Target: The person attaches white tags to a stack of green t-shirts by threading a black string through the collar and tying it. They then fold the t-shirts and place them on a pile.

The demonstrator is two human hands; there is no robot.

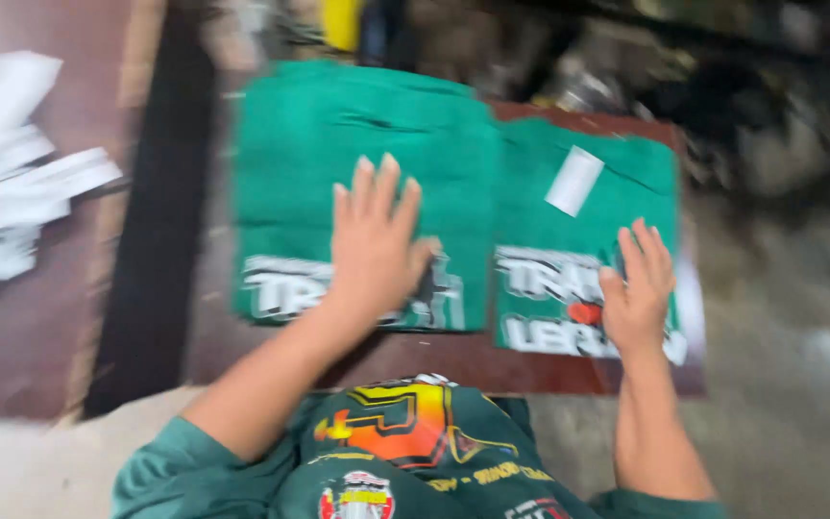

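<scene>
Your left hand [374,245] lies flat, fingers spread, on the left shirt [357,144]; your right hand [638,288], open, rests on the right shirt [540,202].

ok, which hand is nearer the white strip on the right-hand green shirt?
Right. The right hand lies flat on the same shirt, just below-right of the white strip. The left hand presses the other green shirt, farther off.
</scene>
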